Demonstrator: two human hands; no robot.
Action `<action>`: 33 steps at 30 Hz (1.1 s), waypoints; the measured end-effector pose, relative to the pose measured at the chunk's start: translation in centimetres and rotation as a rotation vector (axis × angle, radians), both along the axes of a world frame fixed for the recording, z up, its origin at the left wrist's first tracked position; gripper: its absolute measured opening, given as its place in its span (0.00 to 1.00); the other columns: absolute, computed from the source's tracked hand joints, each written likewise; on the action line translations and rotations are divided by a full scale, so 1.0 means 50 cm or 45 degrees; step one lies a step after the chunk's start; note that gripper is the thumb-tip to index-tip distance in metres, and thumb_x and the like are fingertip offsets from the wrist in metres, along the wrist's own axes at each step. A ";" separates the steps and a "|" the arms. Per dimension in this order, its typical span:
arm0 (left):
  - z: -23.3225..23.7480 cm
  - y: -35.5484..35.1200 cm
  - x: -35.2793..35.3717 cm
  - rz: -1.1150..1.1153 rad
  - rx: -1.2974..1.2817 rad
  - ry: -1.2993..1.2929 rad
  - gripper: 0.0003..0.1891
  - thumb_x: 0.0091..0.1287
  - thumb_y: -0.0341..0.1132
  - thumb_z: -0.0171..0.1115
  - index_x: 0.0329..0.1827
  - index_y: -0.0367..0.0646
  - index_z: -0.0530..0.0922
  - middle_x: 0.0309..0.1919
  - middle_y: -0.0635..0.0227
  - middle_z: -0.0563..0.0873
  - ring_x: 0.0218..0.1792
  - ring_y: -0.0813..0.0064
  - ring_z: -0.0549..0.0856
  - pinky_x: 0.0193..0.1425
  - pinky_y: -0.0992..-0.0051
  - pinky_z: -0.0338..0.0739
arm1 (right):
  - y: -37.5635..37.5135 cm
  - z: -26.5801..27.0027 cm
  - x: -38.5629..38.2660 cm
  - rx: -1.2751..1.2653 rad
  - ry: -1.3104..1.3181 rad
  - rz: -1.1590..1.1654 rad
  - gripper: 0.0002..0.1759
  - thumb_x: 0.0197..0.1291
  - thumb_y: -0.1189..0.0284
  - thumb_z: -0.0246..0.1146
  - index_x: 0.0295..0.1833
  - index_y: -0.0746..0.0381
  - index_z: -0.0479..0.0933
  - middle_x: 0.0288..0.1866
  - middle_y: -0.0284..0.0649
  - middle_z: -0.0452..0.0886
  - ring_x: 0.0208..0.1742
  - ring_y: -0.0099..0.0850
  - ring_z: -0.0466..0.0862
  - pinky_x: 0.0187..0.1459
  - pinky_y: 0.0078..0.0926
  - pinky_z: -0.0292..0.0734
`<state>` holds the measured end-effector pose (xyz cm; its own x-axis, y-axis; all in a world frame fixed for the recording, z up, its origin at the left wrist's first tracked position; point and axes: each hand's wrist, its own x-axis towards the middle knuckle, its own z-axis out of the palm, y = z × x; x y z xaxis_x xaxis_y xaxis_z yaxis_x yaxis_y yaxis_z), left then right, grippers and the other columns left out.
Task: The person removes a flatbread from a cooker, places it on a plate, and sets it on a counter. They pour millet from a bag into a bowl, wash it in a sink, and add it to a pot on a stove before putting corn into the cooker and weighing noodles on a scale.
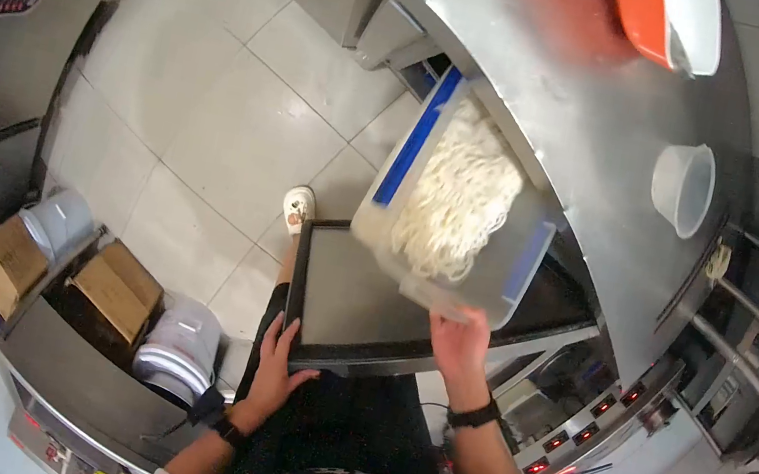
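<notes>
My right hand (459, 348) grips the near rim of a clear plastic bin (511, 250) with blue strips on its sides. Pale noodles (460, 195) lie heaped in the bin. It overlaps an open, dark-edged steel fridge door (353, 298) and sits close against the counter's edge. My left hand (274, 376) is at the door's near left corner, fingers stretched out along its black edge and thumb spread apart.
The steel counter (612, 126) holds a white tub (682, 189) and an orange-and-white container (656, 22). Cardboard boxes (116, 290) and white buckets (184, 340) stand at lower left. Red-lit controls (557, 441) are at lower right. Tiled floor (206, 125) lies left.
</notes>
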<state>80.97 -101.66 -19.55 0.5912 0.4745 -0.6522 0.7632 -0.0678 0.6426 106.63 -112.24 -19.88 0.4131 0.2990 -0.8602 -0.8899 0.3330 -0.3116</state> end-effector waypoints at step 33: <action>-0.024 0.515 0.188 0.682 -0.962 -0.620 0.12 0.63 0.37 0.51 0.48 0.44 0.72 0.44 0.68 0.80 0.46 0.75 0.78 0.50 0.73 0.69 | -0.098 0.572 -0.333 -0.241 -0.690 0.084 0.34 0.44 0.68 0.50 0.61 0.70 0.60 0.56 0.63 0.68 0.37 0.39 0.80 0.42 0.31 0.76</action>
